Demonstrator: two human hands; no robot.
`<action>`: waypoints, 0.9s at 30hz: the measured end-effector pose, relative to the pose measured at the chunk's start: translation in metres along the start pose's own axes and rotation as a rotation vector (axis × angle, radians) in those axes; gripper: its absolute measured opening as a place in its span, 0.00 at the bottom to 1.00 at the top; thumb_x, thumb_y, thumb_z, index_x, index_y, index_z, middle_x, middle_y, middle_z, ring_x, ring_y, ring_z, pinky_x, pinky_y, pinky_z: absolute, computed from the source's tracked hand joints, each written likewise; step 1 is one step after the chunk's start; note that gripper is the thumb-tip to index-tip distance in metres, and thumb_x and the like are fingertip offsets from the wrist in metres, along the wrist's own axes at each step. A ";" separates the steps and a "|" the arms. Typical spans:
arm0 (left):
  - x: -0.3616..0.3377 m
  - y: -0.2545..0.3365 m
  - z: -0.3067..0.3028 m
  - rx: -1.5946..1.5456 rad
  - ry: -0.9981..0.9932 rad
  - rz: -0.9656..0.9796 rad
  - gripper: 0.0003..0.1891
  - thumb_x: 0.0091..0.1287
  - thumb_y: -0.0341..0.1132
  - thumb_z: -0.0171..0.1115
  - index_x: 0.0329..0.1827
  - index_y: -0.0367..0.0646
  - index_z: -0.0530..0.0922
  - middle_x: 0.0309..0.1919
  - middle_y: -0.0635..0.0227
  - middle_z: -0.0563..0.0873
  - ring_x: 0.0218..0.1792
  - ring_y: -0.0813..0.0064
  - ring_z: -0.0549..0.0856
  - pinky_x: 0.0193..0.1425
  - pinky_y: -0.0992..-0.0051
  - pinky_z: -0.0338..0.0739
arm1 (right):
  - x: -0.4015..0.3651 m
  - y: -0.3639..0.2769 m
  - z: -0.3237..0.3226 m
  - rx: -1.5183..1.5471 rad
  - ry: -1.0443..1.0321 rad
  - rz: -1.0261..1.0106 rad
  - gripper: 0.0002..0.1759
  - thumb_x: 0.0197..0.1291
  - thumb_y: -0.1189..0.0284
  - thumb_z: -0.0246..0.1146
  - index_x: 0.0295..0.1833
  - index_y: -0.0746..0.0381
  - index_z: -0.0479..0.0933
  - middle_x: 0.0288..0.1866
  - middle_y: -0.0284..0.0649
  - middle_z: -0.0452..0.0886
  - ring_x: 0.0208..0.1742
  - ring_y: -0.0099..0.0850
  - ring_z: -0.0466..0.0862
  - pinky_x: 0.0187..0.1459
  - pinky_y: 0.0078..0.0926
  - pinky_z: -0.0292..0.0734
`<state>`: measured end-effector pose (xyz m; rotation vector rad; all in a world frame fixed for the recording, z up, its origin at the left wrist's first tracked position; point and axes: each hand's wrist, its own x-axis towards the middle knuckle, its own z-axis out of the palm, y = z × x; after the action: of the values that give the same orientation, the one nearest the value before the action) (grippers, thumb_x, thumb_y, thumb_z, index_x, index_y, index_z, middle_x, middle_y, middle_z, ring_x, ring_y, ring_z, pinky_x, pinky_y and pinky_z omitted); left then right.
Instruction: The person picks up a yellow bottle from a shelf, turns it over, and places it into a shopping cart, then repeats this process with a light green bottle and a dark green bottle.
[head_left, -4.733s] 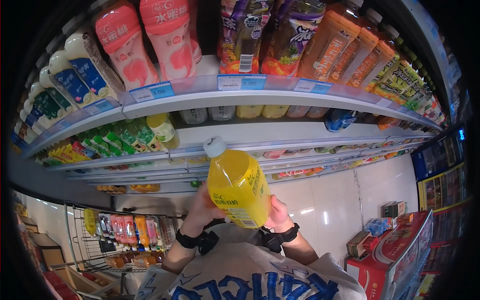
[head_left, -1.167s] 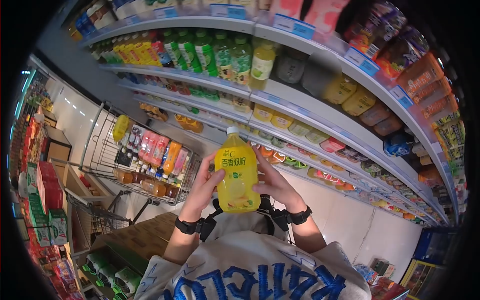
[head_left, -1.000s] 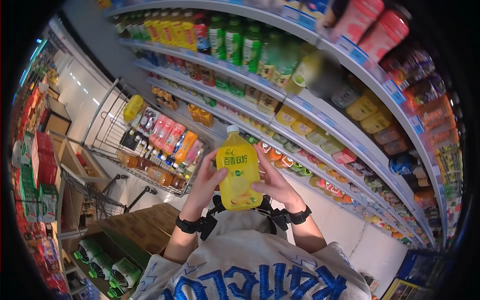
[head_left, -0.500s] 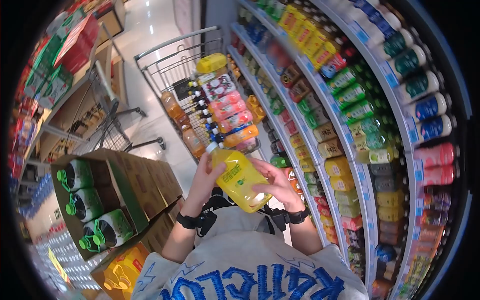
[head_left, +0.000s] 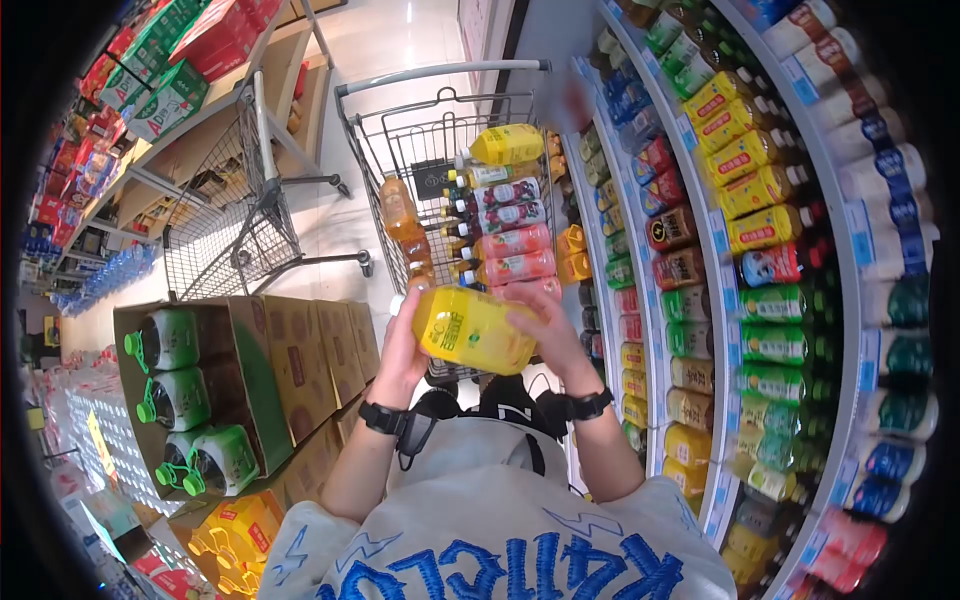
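Observation:
A large yellow drink bottle (head_left: 468,338) lies nearly level in front of my body, its white cap to the left. My left hand (head_left: 402,345) is wrapped around the cap end. My right hand (head_left: 552,335) grips the base end, fingers over its upper side. Just beyond the bottle stands a metal shopping cart (head_left: 440,70). Inside it are pink-labelled bottles (head_left: 515,242), dark-labelled bottles (head_left: 510,205), another yellow bottle (head_left: 508,145) and amber bottles (head_left: 398,208). The held bottle hides the near part of the cart.
Drink shelves (head_left: 722,250) packed with bottles run along my right. At my left is an open carton (head_left: 265,370) of large green-capped bottles (head_left: 175,395). A second cart (head_left: 225,215) stands beyond it, near a display of boxes (head_left: 165,100).
The yellow bottle has turned from a steep slant to nearly level, still in both hands. The view has swung, so the cart and shelves now appear farther right.

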<state>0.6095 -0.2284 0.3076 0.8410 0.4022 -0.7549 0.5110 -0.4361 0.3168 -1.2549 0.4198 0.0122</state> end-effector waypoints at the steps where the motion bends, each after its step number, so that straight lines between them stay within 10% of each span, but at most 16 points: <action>1: 0.017 -0.001 0.009 0.007 0.014 -0.005 0.23 0.75 0.50 0.55 0.60 0.40 0.76 0.50 0.66 0.85 0.49 0.74 0.85 0.50 0.75 0.81 | 0.017 -0.001 -0.015 0.012 -0.001 0.011 0.32 0.62 0.69 0.70 0.68 0.68 0.68 0.62 0.41 0.76 0.62 0.27 0.76 0.63 0.25 0.70; 5: 0.093 -0.002 0.055 -0.025 0.058 -0.100 0.24 0.75 0.56 0.52 0.59 0.46 0.76 0.49 0.68 0.85 0.48 0.75 0.85 0.41 0.74 0.82 | 0.083 0.000 -0.070 0.134 -0.006 0.123 0.31 0.68 0.65 0.64 0.70 0.68 0.64 0.60 0.41 0.76 0.60 0.24 0.76 0.60 0.23 0.72; 11: 0.230 -0.022 0.069 0.018 0.049 -0.112 0.28 0.73 0.59 0.54 0.65 0.48 0.73 0.58 0.66 0.81 0.60 0.69 0.80 0.61 0.63 0.77 | 0.203 0.026 -0.123 0.059 0.031 0.094 0.27 0.64 0.68 0.68 0.65 0.66 0.70 0.55 0.37 0.81 0.53 0.24 0.80 0.54 0.22 0.76; 22: 0.356 -0.036 0.073 -0.077 0.118 -0.172 0.31 0.69 0.50 0.65 0.68 0.45 0.66 0.59 0.61 0.70 0.58 0.66 0.75 0.63 0.66 0.72 | 0.322 0.041 -0.163 -0.078 0.241 0.022 0.24 0.61 0.63 0.70 0.58 0.67 0.78 0.51 0.41 0.83 0.49 0.29 0.83 0.50 0.25 0.78; 27: 0.360 -0.034 0.063 -0.006 0.159 -0.153 0.32 0.70 0.49 0.64 0.69 0.40 0.64 0.62 0.57 0.69 0.60 0.63 0.75 0.65 0.64 0.73 | 0.317 0.067 -0.159 -0.828 0.529 -0.237 0.29 0.64 0.63 0.67 0.63 0.72 0.73 0.57 0.46 0.81 0.56 0.32 0.81 0.57 0.27 0.75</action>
<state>0.8299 -0.4502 0.1155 0.8749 0.6156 -0.8301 0.7405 -0.6302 0.1165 -2.1310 0.7604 -0.3902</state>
